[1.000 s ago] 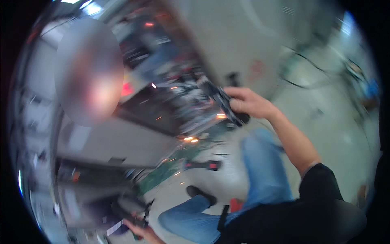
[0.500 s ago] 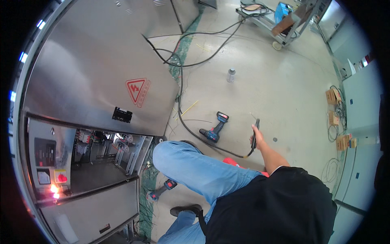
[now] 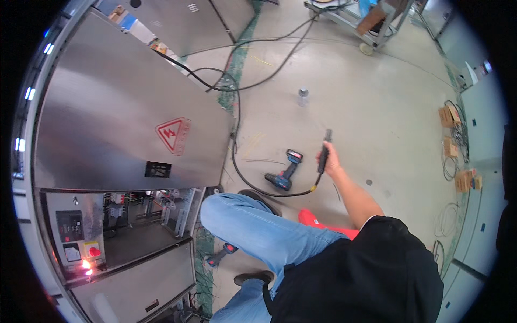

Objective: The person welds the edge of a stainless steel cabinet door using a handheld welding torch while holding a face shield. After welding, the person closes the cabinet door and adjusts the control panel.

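Observation:
My right hand (image 3: pixel 332 160), arm stretched out over the floor, is closed round the black handle of a welding electrode holder (image 3: pixel 323 162). Its grey tip points away from me. From the handle's near end a thick black cable (image 3: pixel 242 171) with a yellow band curves left past my knee. A blue and black cordless drill (image 3: pixel 283 175) lies on the floor left of the holder, inside the cable's bend. Farther off stands a grey spray can (image 3: pixel 303 97). My left hand is out of the picture.
On the left a metal cabinet has its door (image 3: pixel 124 113) swung open, with wiring and a red switch (image 3: pixel 94 251) inside. A second power tool (image 3: pixel 221 254) lies by my leg. Red fabric (image 3: pixel 309 218) shows beside my thigh. A wheeled cart (image 3: pixel 361 29) and cardboard boxes (image 3: pixel 464 181) stand farther away.
My right hand has carried the electrode holder left and away from me, and the cable shifted with it. The cabinet door swung slightly, uncovering boxes behind it.

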### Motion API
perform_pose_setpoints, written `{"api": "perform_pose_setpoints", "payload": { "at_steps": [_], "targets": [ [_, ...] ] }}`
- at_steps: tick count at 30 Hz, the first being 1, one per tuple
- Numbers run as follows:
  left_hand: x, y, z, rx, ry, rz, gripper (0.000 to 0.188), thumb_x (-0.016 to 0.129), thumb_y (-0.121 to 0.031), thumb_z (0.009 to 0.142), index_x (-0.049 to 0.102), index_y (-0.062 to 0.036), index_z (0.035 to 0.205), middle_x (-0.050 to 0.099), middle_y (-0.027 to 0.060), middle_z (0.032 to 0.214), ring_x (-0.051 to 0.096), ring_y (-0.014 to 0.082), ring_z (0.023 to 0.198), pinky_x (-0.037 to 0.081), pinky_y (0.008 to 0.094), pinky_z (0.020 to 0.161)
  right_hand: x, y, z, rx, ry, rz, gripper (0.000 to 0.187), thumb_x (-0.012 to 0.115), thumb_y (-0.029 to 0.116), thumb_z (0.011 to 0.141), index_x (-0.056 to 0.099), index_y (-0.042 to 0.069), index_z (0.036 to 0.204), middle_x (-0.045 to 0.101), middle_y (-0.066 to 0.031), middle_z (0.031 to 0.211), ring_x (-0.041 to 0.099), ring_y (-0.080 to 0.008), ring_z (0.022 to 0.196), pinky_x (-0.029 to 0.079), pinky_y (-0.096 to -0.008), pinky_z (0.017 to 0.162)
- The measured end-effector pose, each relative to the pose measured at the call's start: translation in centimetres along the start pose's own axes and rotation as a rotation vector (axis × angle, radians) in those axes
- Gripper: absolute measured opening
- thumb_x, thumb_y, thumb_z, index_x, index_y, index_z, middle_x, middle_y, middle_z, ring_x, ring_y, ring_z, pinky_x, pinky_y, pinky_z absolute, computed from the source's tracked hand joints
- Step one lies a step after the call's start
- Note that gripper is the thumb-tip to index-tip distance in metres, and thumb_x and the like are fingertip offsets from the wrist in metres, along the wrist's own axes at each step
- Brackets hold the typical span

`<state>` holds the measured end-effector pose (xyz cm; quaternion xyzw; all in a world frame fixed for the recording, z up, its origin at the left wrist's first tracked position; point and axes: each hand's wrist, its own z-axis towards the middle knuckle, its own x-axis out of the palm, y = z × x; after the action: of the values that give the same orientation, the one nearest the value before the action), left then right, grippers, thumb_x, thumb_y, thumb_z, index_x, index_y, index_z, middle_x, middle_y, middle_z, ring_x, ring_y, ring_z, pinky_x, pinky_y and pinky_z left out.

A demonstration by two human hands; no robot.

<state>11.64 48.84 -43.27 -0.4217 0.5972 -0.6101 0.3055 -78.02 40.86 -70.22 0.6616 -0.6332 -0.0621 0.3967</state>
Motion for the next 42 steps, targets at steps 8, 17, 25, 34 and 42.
{"api": "perform_pose_setpoints", "payload": {
  "at_steps": [8,17,25,34,42],
  "targets": [
    [8.9,-2.3,-8.9,-0.017,-0.231,0.110,0.062,0.056,-0.047,0.103,0.064,0.0093,0.127,0.064,0.0229,0.134,0.063,0.0378,0.120,0.049,0.0525,0.105,-13.1,-1.5,5.6,-0.083,-0.318,-1.363,0.076,0.075,0.049,0.087,0.060,-0.007,0.135,0.065,-0.0273,0.135,0.061,-0.0400,0.128,0.048,-0.0467,0.107],
    [1.3,-0.1,0.4,0.022,-0.147,0.173,0.060,0.054,-0.064,0.102,0.066,-0.0049,0.101,0.069,0.0085,0.084,0.062,0.0205,0.070,0.052,0.0341,0.068,-11.2,-18.1,-7.4,0.582,0.546,-1.332,0.039,0.078,0.034,0.088,0.076,0.002,0.110,0.075,-0.0124,0.092,0.072,-0.0226,0.078,0.059,-0.0415,0.066],
    [1.2,-1.0,-4.0,-0.028,-0.187,0.155,0.061,0.048,-0.061,0.105,0.061,-0.0027,0.096,0.067,0.0118,0.076,0.059,0.0190,0.059,0.049,0.0322,0.058,5.9,-5.8,-4.5,0.047,0.460,-1.142,0.035,0.068,0.035,0.100,0.068,0.001,0.108,0.068,-0.0084,0.078,0.070,-0.0187,0.068,0.054,-0.0311,0.056],
    [-0.3,-2.6,-3.5,-0.129,-0.171,0.012,0.060,0.046,-0.063,0.106,0.061,-0.0044,0.111,0.069,0.0115,0.084,0.061,0.0201,0.057,0.050,0.0322,0.055,35.2,-5.6,-26.3,-0.762,1.130,-1.162,0.053,0.069,0.044,0.097,0.069,-0.001,0.126,0.074,-0.0147,0.114,0.070,-0.0242,0.103,0.054,-0.0361,0.091],
    [-2.3,-2.3,-5.2,-0.122,-0.180,-0.085,0.061,0.050,-0.062,0.105,0.061,-0.0028,0.112,0.067,0.0112,0.078,0.059,0.0203,0.053,0.047,0.0329,0.052,37.9,-8.1,-31.0,-0.896,1.217,-1.563,0.049,0.074,0.046,0.089,0.077,0.001,0.108,0.075,-0.0222,0.106,0.071,-0.0379,0.103,0.055,-0.0429,0.093]
  ]
}}
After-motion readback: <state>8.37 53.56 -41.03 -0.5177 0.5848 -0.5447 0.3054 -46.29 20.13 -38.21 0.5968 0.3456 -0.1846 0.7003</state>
